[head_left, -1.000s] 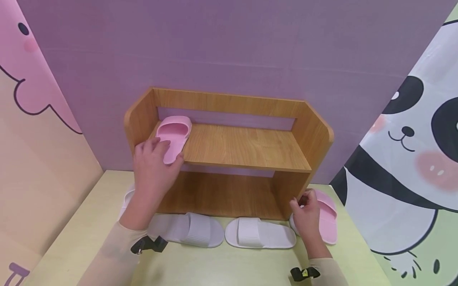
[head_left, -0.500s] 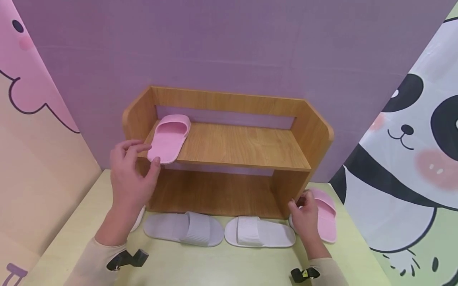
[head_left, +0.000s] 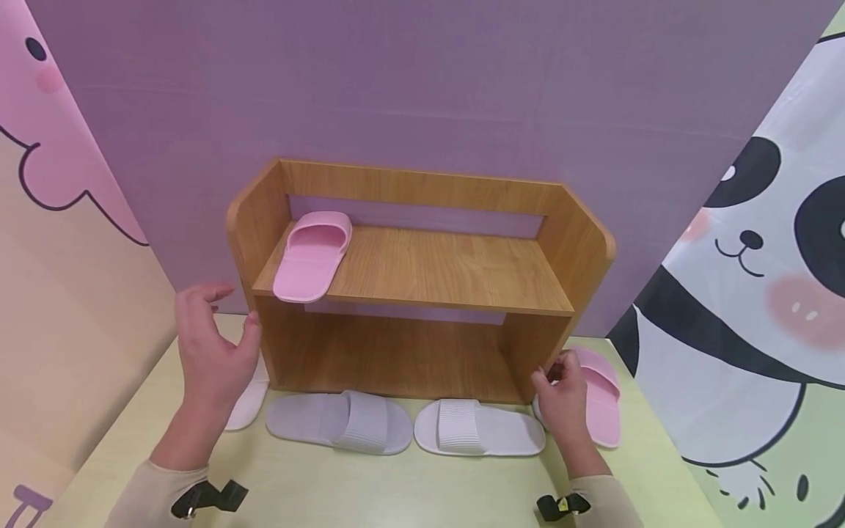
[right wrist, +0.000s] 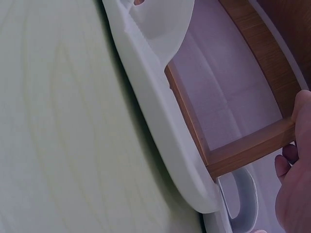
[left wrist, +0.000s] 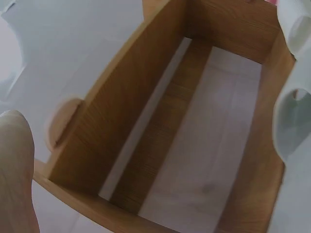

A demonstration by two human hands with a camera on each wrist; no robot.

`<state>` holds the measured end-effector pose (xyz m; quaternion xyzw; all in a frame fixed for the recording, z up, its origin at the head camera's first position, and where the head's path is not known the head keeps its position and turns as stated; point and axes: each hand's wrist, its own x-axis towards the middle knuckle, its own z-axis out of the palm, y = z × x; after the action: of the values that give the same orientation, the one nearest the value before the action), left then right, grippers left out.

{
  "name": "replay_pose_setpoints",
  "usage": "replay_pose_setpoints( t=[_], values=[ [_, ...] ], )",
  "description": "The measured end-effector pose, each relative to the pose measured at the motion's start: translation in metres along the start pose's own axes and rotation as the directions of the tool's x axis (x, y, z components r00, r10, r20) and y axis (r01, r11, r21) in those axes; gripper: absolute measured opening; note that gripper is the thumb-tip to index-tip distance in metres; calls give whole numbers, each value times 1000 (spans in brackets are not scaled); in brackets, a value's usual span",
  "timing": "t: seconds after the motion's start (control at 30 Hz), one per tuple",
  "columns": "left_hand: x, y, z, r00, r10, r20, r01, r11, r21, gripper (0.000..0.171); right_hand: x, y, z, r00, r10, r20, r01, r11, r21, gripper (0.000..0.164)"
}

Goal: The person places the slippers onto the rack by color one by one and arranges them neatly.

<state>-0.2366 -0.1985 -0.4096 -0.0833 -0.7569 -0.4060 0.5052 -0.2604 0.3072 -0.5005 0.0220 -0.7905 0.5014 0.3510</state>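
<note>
A pink slipper lies at the left end of the wooden shoe rack's upper board, heel at the front edge. My left hand hovers beside the rack's left side, fingers and thumb apart and holding nothing. Its thumb shows at the left of the left wrist view. With thumb and fingers, my right hand pinches the front edge of the rack's right side panel, low down. That grip also shows in the right wrist view, where the hand meets the wooden edge.
Before the rack lie a grey slipper and a white slipper, end to end. Another white slipper is partly behind my left hand. Right of the rack sits a second pink slipper, beside a partly hidden white one. A purple wall stands behind.
My left hand has come off the pink slipper on the upper board and moved left and down, away from the rack. My right hand has kept its place on the side panel.
</note>
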Motion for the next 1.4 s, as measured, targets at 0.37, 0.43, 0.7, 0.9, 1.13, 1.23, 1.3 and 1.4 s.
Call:
replay_pose_setpoints(
  t=[0.37,0.43,0.7,0.9,1.13,1.23,1.3,1.4],
  values=[
    [-23,-21,2,972,-183,148,179,983,38,63,-2,-5,-2,1000,8,16,-8,1000,0,16],
    [-25,-24,2,966,-202,164,197,979,44,63,-2,-5,-2,1000,-2,10,2,1000,-2,16],
    [-29,-40,6,943,-251,219,248,968,42,58,-2,-7,-1,1000,-1,-4,1,1000,18,18],
    [-32,-51,11,926,-271,262,260,963,76,58,-2,-6,-1,1000,4,1,-4,1000,18,17],
    [-32,-57,17,923,-274,269,254,961,109,53,-2,-6,-1,1000,-14,1,14,999,34,18],
    [-32,-59,19,938,-241,249,222,970,102,47,-2,-6,-2,1000,-21,0,21,999,44,18],
    [-32,-60,19,948,-216,232,201,976,88,43,-2,-6,-2,1000,-25,-1,25,999,44,18],
    [-32,-63,19,957,-190,221,179,982,67,41,-2,-6,-2,1000,-27,2,27,999,44,18]
  ],
)
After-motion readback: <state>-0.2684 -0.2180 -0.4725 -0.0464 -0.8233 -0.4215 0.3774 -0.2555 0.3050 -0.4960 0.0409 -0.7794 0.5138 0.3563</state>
